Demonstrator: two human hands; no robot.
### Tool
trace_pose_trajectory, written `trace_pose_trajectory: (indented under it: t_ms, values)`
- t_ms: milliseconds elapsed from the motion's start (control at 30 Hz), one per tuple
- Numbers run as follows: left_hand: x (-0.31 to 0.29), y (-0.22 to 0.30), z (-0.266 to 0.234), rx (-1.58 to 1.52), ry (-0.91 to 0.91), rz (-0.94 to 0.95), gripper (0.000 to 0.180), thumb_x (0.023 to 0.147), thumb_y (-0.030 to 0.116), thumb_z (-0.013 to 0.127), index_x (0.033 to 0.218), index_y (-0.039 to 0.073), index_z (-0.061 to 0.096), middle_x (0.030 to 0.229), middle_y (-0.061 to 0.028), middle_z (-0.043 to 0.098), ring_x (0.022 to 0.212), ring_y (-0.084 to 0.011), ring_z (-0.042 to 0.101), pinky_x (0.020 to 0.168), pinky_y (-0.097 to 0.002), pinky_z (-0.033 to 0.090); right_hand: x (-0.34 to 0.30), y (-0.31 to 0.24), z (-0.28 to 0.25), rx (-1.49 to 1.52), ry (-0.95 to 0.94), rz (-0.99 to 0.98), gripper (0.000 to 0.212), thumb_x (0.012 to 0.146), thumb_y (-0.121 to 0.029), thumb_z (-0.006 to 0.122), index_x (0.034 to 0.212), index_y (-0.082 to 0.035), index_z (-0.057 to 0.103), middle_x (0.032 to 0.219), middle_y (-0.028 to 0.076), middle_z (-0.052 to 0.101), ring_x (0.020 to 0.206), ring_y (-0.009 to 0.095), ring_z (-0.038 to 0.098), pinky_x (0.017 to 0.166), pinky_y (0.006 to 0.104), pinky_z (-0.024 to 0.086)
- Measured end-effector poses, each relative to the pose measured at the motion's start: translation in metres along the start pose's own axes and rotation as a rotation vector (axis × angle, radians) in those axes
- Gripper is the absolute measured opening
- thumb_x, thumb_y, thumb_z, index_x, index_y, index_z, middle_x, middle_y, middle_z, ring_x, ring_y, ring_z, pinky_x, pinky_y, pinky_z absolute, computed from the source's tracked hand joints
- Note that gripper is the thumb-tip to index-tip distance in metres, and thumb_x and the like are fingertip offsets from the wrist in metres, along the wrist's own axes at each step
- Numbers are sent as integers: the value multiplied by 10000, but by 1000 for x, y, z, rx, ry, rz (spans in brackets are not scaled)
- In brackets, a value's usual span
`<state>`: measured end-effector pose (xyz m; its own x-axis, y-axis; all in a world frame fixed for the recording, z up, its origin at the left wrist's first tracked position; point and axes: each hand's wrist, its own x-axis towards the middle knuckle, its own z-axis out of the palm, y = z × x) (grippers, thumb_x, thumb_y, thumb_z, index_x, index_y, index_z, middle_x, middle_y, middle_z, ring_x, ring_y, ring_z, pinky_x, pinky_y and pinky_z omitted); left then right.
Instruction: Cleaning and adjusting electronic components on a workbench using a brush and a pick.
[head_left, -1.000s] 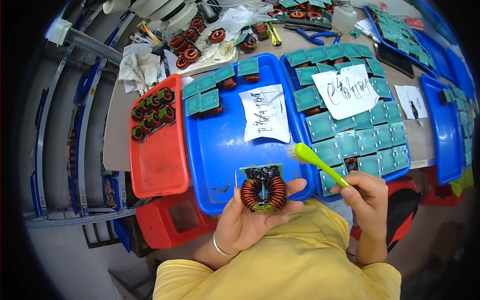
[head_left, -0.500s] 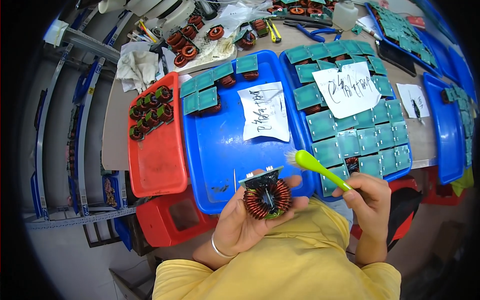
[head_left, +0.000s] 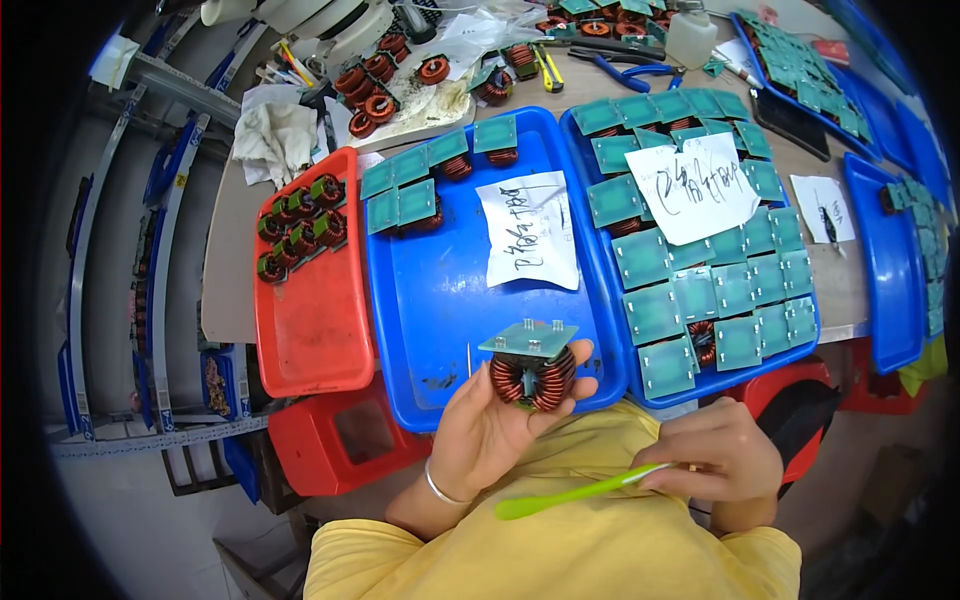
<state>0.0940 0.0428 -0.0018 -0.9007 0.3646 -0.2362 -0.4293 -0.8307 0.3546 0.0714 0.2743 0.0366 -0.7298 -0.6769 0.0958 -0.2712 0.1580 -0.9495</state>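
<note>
My left hand (head_left: pixel 475 440) cradles a copper-wound toroidal coil (head_left: pixel 515 385) between thumb and fingers, over the near edge of the middle blue tray (head_left: pixel 430 330). A green circuit board (head_left: pixel 530 342) sits on top of the coil, with small pale pins standing up from it. My right hand (head_left: pixel 722 452) is closed on the thin end of a bright green brush (head_left: pixel 575 495). The brush lies almost level in front of my yellow shirt, its thick end toward the left and apart from the coil. Its bristles cannot be made out.
Board-topped coils fill much of the right blue tray (head_left: pixel 608 300); several more stand at the back of the middle one. A red tray (head_left: pixel 310 350) holds small coils. Paper notes (head_left: pixel 528 230), blue pliers (head_left: pixel 635 75) and a yellow cutter (head_left: pixel 550 72) lie farther back.
My right hand has turned and drawn the brush down and left, away from the coil. My left hand has tilted the coil, so the board's top face now shows.
</note>
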Motion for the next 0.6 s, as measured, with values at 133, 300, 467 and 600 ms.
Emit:
trace_pose_trajectory:
  t_ms: [133,300,467,600]
  values:
    - [-3,-4,-6,-353,-207,-37,481,926,300,349,1323,47,249,1321,-246,298,1170,-386,389,956,-436,380,13,1,4,-279,337,-143,156,628,-147,706,710,-28,646,517,40,478,410,167,442,393,258,311]
    - [-13,-4,-2,-370,-319,26,404,934,240,318,1278,28,320,1239,-223,397,1054,-340,480,945,-475,356,-2,25,-9,-504,421,-86,184,666,-178,687,711,-12,622,530,50,477,469,162,460,441,258,333]
    - [-3,2,-3,347,-159,77,547,865,358,485,1227,-30,352,1143,-172,489,1026,-290,510,890,-422,408,-11,27,-7,-147,545,40,455,630,-294,754,924,1,570,959,97,545,805,194,522,652,274,409]
    - [3,-19,18,623,-16,129,531,834,290,578,1205,-14,351,1119,-129,500,1021,-218,519,844,-348,443,11,-3,-1,95,265,-82,675,591,-244,781,1158,-28,486,1084,122,487,975,233,506,752,296,450]
